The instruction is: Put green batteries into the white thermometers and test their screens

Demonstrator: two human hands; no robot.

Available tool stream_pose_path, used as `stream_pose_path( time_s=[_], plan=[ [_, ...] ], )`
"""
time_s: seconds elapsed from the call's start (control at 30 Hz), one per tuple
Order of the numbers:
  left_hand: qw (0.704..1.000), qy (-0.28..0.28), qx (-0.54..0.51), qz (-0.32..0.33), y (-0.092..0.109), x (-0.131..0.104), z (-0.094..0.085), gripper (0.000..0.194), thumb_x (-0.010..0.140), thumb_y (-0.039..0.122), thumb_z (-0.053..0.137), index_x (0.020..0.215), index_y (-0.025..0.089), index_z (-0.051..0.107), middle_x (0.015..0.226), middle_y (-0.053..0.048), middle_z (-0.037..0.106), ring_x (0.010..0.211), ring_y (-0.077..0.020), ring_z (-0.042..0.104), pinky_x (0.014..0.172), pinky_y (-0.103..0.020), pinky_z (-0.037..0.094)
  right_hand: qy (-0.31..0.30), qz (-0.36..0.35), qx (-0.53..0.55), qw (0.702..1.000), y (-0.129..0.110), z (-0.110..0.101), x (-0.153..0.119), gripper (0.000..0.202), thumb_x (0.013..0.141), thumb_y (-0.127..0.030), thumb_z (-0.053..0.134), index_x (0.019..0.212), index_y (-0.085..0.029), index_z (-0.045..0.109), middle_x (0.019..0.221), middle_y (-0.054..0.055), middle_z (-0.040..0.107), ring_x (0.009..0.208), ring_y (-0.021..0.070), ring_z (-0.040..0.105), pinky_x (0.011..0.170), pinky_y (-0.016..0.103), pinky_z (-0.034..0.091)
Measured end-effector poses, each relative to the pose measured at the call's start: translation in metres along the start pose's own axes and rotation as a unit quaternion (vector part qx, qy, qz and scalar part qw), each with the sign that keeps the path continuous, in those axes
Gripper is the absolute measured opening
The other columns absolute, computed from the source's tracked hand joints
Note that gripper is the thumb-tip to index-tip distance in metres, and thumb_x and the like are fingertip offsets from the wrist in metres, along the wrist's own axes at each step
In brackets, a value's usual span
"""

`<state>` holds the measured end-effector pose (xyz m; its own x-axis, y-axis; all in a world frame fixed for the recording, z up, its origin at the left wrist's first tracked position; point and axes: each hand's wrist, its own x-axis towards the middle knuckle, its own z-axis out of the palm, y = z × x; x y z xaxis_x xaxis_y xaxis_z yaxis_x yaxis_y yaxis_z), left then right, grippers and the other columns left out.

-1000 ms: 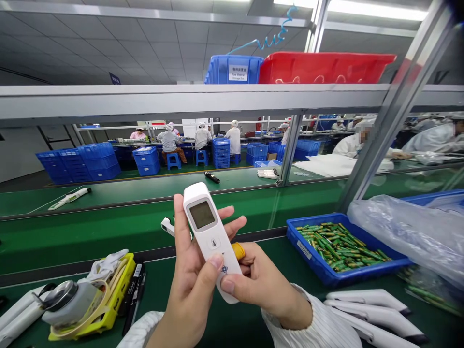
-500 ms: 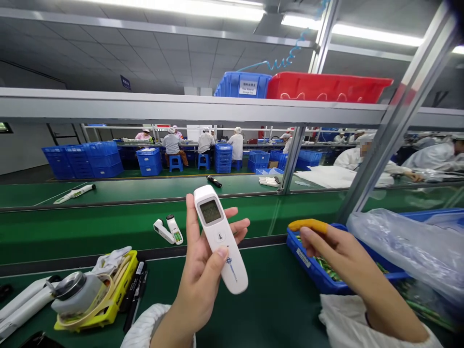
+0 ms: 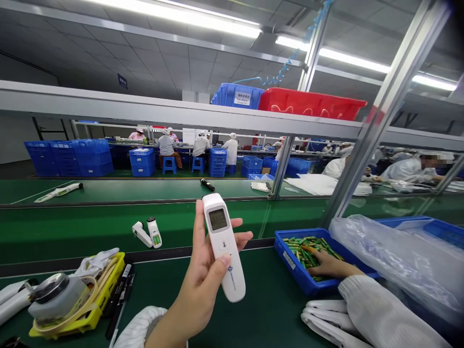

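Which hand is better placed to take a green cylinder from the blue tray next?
Likely the right: the right hand is down in the blue tray, among the green cylinders. The left hand is away from the tray and holds the white handheld device.

Mid-frame, the left hand (image 3: 206, 278) holds a thermometer (image 3: 225, 246). Right of it, the right hand (image 3: 326, 266) is among batteries (image 3: 299, 251) in a tray (image 3: 302, 278), left of a plastic bag (image 3: 391, 261). Lower left, a bottle (image 3: 58, 304) sits in a basket (image 3: 115, 285) beside pens (image 3: 119, 297). Upper right of centre, 2 bins (image 3: 311, 104) stand on a shelf (image 3: 174, 113).
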<state>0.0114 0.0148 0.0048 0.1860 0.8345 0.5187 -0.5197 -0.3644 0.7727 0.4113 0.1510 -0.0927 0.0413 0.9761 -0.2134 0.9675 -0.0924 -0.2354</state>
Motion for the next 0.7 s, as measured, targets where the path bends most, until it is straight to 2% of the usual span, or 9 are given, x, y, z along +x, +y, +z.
stream_pose_path(
  time_s=[0.1,0.23,0.33,0.4,0.47,0.53,0.6,0.63,0.7],
  plan=[
    [1.000,-0.003,-0.004,-0.003,-0.005,0.000,0.003,0.073,0.097,0.021,0.039,0.146,0.046,-0.008,0.134,-0.004,0.052,0.115,-0.0206,0.058,0.107,-0.047,0.039,-0.013,0.001,0.021,1.000,0.004,0.005,0.006,0.100,0.057,-0.052,0.069,0.142,-0.007,0.039,0.130,0.024,0.051,0.119,0.0373,0.053,0.100,0.038,0.040],
    [0.999,0.022,0.015,-0.021,-0.008,0.000,0.009,0.072,0.096,0.023,0.041,0.146,0.048,-0.004,0.131,-0.003,0.054,0.110,-0.0191,0.060,0.100,-0.042,0.047,0.001,-0.016,0.053,0.998,0.007,0.009,0.005,0.097,0.057,-0.051,0.073,0.138,-0.009,0.042,0.130,0.021,0.052,0.118,0.0372,0.052,0.097,0.036,0.041],
    [0.996,0.052,0.036,-0.055,-0.008,0.004,0.011,0.074,0.094,0.024,0.047,0.146,0.049,0.001,0.139,-0.002,0.049,0.114,-0.0203,0.059,0.098,-0.038,0.049,0.016,-0.043,0.080,0.996,0.004,0.010,-0.001,0.080,0.062,-0.041,0.073,0.130,-0.007,0.048,0.116,0.019,0.060,0.104,0.0325,0.058,0.087,0.034,0.044],
    [0.990,0.076,0.052,-0.106,-0.010,0.009,0.005,0.073,0.091,0.025,0.053,0.146,0.048,0.011,0.143,-0.001,0.046,0.117,-0.0206,0.058,0.099,-0.034,0.047,0.029,-0.051,0.097,0.994,0.001,0.009,-0.005,0.062,0.068,-0.035,0.071,0.119,-0.006,0.054,0.104,0.017,0.065,0.091,0.0279,0.061,0.080,0.033,0.046],
    [0.975,0.103,0.077,-0.178,-0.017,0.017,-0.011,0.072,0.088,0.027,0.058,0.146,0.043,0.019,0.137,-0.003,0.052,0.114,-0.0205,0.060,0.097,-0.031,0.048,0.047,-0.054,0.117,0.991,-0.001,0.009,-0.008,0.044,0.073,-0.031,0.069,0.108,-0.008,0.059,0.098,0.013,0.065,0.087,0.0235,0.061,0.078,0.032,0.046],
    [0.949,0.142,0.125,-0.251,-0.034,0.026,-0.035,0.071,0.087,0.026,0.059,0.147,0.035,0.022,0.120,-0.008,0.065,0.104,-0.0212,0.066,0.091,-0.033,0.052,0.068,-0.052,0.139,0.987,-0.002,0.010,-0.008,0.030,0.079,-0.031,0.068,0.101,-0.011,0.061,0.100,0.009,0.065,0.090,0.0201,0.060,0.082,0.033,0.047],
    [0.901,0.183,0.241,-0.311,-0.057,0.035,-0.065,0.069,0.085,0.014,0.057,0.147,0.025,0.027,0.101,-0.012,0.071,0.091,-0.0223,0.070,0.080,-0.035,0.057,0.085,-0.038,0.159,0.983,0.000,0.012,-0.005,0.021,0.085,-0.030,0.064,0.095,-0.012,0.062,0.098,0.006,0.064,0.090,0.0182,0.061,0.083,0.036,0.049],
    [0.883,0.200,0.278,-0.321,-0.069,0.039,-0.081,0.069,0.085,0.011,0.055,0.147,0.020,0.028,0.097,-0.013,0.071,0.086,-0.0221,0.071,0.077,-0.034,0.057,0.093,-0.029,0.171,0.980,0.001,0.013,-0.003,0.019,0.088,-0.031,0.062,0.093,-0.013,0.063,0.097,0.005,0.065,0.089,0.0175,0.061,0.083,0.037,0.050],
    [0.857,0.213,0.335,-0.328,-0.091,0.047,-0.110,0.075,0.083,0.006,0.049,0.150,0.014,0.017,0.097,-0.015,0.069,0.081,-0.0210,0.070,0.073,-0.033,0.057,0.115,-0.012,0.200,0.973,0.002,0.015,0.000,0.018,0.090,-0.030,0.060,0.094,-0.013,0.062,0.095,0.004,0.064,0.086,0.0164,0.062,0.079,0.036,0.052]
  ],
)
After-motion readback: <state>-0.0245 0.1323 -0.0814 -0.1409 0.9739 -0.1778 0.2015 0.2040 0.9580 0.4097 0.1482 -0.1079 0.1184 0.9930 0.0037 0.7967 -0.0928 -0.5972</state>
